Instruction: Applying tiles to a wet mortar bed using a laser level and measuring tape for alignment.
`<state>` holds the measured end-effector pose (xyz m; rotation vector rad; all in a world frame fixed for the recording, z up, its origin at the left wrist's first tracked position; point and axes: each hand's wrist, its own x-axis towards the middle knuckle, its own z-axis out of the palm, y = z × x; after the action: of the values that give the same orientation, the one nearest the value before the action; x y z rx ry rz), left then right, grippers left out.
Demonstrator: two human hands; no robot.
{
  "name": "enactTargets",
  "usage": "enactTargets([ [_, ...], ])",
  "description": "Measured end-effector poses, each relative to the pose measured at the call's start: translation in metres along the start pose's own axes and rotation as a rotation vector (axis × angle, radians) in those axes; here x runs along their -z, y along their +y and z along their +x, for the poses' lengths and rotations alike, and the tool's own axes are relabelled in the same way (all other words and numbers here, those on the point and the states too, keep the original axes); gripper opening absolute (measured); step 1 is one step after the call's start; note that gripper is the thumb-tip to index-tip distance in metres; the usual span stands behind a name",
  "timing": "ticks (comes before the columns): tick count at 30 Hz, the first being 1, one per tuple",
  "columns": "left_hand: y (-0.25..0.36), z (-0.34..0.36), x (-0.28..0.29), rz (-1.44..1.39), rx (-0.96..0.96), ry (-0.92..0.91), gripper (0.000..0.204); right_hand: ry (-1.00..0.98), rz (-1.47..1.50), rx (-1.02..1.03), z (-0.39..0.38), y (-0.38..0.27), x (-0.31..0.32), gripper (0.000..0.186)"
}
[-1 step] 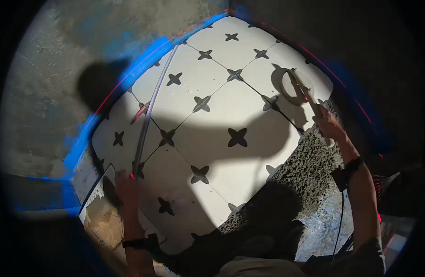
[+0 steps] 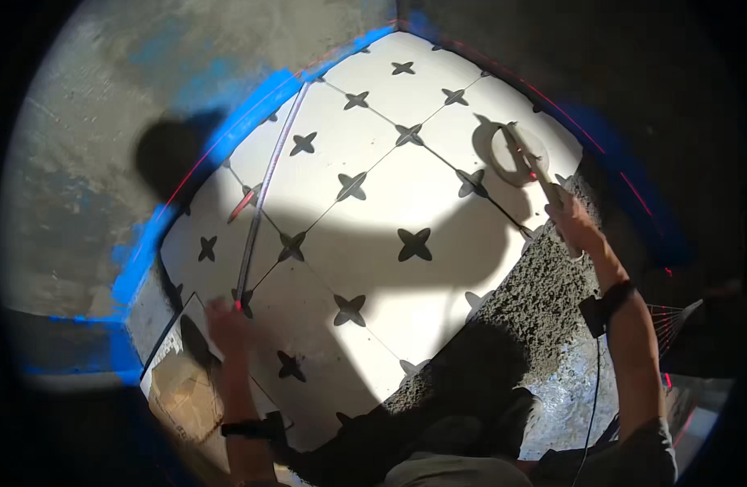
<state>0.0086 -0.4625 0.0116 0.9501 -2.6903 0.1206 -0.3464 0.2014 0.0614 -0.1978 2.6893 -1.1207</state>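
My right hand [image 2: 574, 223] is closed round the handle of a mallet [image 2: 550, 193]. Its pale round head [image 2: 515, 154] is over the white tiles at the far right, with its shadow beside it. My left hand [image 2: 230, 323] is smeared by motion at the near end of a long, thin, ruler-like strip [image 2: 269, 174]; whether it touches the strip I cannot tell. The strip lies across white tiles [image 2: 463, 235] with dark four-petalled marks. A slim red stick-like thing [image 2: 241, 206] lies left of the strip.
Grey, crumbly mortar [image 2: 544, 292] borders the tiles at the right and near side. Blue-coated wall edges [image 2: 260, 101] meet in the far corner, crossed by a red laser line [image 2: 589, 142]. A brown cardboard-like piece [image 2: 183, 394] lies at near left. A thin cable [image 2: 594, 406] hangs beside my right arm.
My left hand has shifted slightly right and become blurred. The mallet stays almost in place in my right hand. The whole view has moved a little.
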Motion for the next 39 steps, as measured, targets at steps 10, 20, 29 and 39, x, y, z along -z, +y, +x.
enactTargets([
  [10,0.291,0.002,-0.024,-0.425,-0.606,-0.396,0.088,-0.130,0.080,0.227,-0.123,-0.125,-0.085,0.065],
  [20,0.303,0.001,-0.008,-0.181,-0.514,-0.610,0.110,-0.034,-0.026,0.143,-0.119,-0.149,-0.152,0.063],
  [29,0.307,0.005,-0.006,-0.139,-0.536,-0.592,0.107,-0.089,-0.093,0.066,-0.113,-0.155,-0.158,0.065],
  [39,0.302,-0.001,-0.016,-0.162,-0.529,-0.551,0.113,-0.023,-0.096,0.043,-0.123,-0.151,-0.163,0.064],
])
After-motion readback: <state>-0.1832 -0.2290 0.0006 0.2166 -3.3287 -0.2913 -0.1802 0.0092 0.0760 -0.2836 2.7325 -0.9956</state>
